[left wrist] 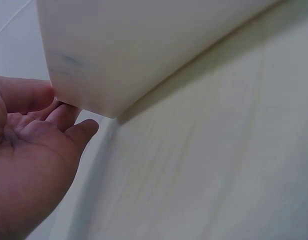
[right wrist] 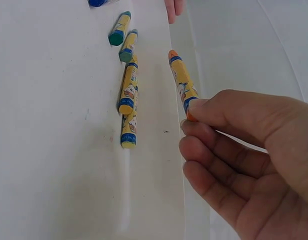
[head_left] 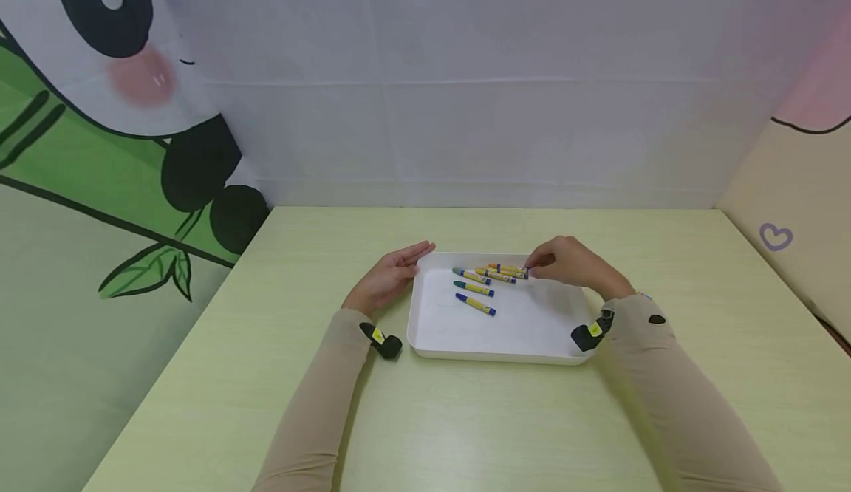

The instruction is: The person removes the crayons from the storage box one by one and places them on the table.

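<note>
The orange crayon [right wrist: 180,77] is pinched near one end by the right hand [head_left: 565,261], by the rim of the tray [head_left: 525,333]. Farther from that hand lie two yellow crayons [right wrist: 127,90], two green ones [right wrist: 128,47], then a blue one [head_left: 475,304]. The left hand [head_left: 385,279] rests loosely against the tray's corner. A light pinch should work best. The tiny wrapper words can't be read.

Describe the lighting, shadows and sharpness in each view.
Head: fairly even light, soft shadows beside the right sleeve on the table and below the right hand on the tray; left wrist: dimmer, table surface soft, dark shadow along the tray's edge; right wrist: orange crayon fairly clear, faint pale streak on the tray.
</note>
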A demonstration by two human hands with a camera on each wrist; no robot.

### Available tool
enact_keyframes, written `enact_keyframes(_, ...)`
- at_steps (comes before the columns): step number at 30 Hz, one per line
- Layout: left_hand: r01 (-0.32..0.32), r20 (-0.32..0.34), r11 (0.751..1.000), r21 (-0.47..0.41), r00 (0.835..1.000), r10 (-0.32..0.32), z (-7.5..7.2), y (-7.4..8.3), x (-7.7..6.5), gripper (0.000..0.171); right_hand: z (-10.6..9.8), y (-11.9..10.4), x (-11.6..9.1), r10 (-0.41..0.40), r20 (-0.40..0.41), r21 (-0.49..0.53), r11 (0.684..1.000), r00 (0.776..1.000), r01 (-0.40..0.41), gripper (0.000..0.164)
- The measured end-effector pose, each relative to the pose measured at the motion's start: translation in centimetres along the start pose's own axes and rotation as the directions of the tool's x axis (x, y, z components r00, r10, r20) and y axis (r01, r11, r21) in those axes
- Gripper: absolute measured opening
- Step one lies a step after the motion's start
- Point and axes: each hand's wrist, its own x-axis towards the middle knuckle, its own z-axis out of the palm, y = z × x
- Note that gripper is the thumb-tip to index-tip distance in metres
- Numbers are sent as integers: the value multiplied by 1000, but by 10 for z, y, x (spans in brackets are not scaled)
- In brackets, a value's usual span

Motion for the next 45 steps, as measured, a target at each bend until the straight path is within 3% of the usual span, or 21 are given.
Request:
enact_keyframes(15, 8, 62, 1000, -4, 998, -8, 4, 1, -20, 58, -4, -9, -58, 90, -90, -18, 996, 992, -92, 21)
enact_keyframes(22, 1, 37, 1000, 4, 999, -1, 6, 0, -9, 58, -17, 15, -53, 104, -94, -15, 994, 990, -106, 23)
enact_keyframes(30, -4, 9, 1000, -6, 1000, 4, 9, -2, 4, 57, -31, 44, -49, 62, -129, -17, 998, 990, -65, 22)
enact_keyframes(45, -7, 29, 1000, -24, 1000, 8, 8, -3, 5, 58, -40, 61, -67, 121, -181, -38, 991, 976, -130, 27)
